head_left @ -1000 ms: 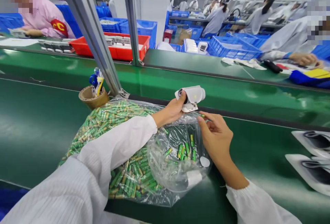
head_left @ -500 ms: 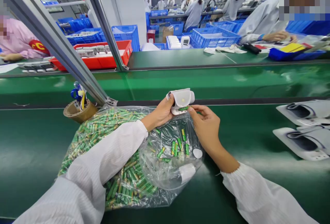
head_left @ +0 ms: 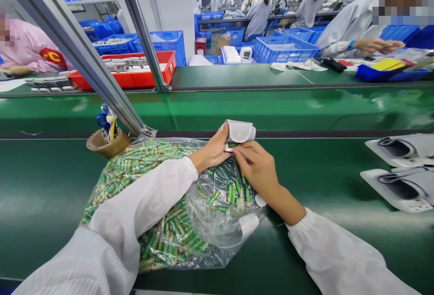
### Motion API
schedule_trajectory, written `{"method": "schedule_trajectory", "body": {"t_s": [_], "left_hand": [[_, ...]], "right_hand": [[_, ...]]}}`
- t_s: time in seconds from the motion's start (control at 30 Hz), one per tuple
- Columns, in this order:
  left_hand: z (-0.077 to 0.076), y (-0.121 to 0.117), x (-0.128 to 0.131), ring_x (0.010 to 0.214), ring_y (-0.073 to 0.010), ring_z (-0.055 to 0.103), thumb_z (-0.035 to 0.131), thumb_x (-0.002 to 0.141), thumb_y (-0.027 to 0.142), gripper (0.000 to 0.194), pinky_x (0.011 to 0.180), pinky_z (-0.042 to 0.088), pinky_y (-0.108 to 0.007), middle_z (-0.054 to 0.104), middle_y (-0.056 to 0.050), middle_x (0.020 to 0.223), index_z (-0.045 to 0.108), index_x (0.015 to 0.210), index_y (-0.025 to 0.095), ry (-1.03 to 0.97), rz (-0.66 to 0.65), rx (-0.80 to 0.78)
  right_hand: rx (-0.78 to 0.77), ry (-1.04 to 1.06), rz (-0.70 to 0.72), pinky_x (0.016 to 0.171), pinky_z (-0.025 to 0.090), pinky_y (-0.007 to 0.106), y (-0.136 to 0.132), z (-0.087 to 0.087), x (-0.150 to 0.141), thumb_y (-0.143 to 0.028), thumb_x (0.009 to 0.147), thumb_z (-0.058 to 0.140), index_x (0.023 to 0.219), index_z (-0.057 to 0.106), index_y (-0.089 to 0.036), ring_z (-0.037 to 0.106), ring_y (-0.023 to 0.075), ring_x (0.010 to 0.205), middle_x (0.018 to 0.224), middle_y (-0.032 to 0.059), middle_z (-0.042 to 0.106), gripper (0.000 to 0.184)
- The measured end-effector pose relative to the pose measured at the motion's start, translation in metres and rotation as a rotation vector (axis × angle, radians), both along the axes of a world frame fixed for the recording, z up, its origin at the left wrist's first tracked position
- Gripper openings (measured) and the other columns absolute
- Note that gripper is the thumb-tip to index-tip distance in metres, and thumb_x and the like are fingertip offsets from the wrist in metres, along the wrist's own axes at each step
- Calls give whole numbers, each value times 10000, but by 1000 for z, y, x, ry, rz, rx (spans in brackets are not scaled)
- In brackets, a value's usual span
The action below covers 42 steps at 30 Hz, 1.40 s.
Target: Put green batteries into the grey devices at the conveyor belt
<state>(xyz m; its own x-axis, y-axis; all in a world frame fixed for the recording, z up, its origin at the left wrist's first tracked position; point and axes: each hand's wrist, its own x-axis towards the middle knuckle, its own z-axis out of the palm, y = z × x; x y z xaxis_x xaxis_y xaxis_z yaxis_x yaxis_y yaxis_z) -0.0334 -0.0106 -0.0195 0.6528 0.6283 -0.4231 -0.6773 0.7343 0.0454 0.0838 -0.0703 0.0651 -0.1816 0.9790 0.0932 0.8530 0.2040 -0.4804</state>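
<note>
My left hand grips a white wrist blood pressure monitor by its left side, its cuff folded on top. A sliver of green battery shows in the monitor's slot facing me. Against that slot, my right hand is closed, thumb and fingers pressed together on the battery and hiding most of it. Below both hands lies a large clear plastic bag full of green and gold batteries. Several loose batteries rest in its open mouth, near a white sticker.
Two more monitors with cuffs lie at the right. A cardboard-coloured round holder with scissors stands left, beside a metal post. Across the raised green ledge are a red tray, blue crates and co-workers.
My right hand has shifted left along the monitor's slot, covering most of the battery that showed before. The monitor is tilted slightly differently in my left hand.
</note>
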Motion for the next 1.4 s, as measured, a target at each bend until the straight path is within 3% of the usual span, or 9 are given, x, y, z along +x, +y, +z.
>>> {"method": "schedule_trajectory", "body": {"t_s": [0.1,0.2,0.33,0.53,0.73,0.83,0.97,1.13,1.4], "left_hand": [[5,-1,1,1040,-245,734,777,890,602,654,984,589,-368,743,-156,1168,656,1321,124,-24,-17,23],[11,2,-2,1045,-258,733,691,937,645,635,966,603,-378,742,-168,1179,681,1293,119,-33,-51,21],[14,6,-6,1054,-265,738,582,1000,645,593,934,615,-379,741,-167,1196,689,1298,144,-15,-63,14],[10,4,-4,1034,-272,744,715,939,602,585,884,619,-364,751,-146,1173,687,1327,165,25,-27,-19],[9,2,-3,872,-221,743,672,971,587,556,834,620,-350,758,-119,1100,667,1360,190,55,-25,-16],[10,5,-5,949,-250,750,606,993,631,606,905,620,-383,754,-159,1135,678,1357,152,38,-41,5],[10,9,-8,1088,-290,740,522,1026,655,649,1005,602,-430,739,-201,1206,690,1342,114,20,-50,-7],[10,10,-9,1120,-290,740,597,1016,594,568,1033,598,-430,731,-187,1260,697,1333,134,39,-15,-47],[12,7,-7,1057,-265,758,548,1036,579,557,966,629,-386,767,-163,1129,703,1329,131,79,-29,2]], "right_hand": [[43,-28,23,713,512,240,0,5,-8,-197,1024,600,1000,739,-145,664,108,836,989,76,697,151],[77,-35,-13,642,458,229,2,12,-8,-189,1029,596,1055,712,-135,621,88,758,939,62,670,131],[98,-209,60,642,446,237,3,14,2,-239,1042,604,1202,708,-119,640,97,768,963,60,699,225],[10,-305,147,631,429,262,2,10,12,-283,1075,549,1282,680,-114,671,132,808,1030,62,726,298],[-99,-204,138,659,439,253,4,10,14,-274,1062,576,1079,690,-150,679,124,804,992,24,726,169],[-1,-222,125,661,427,246,4,11,12,-273,1068,572,1077,698,-145,694,121,821,968,27,728,180],[97,-366,99,603,394,269,3,13,11,-325,1075,569,1271,678,-134,697,122,766,1030,32,758,294],[-34,-566,107,512,255,321,-1,8,12,-325,1106,449,1455,591,-157,652,177,597,1033,35,780,412],[-260,-392,54,588,251,300,1,9,19,-358,1085,448,1351,677,-173,618,168,631,881,69,750,397]]}}
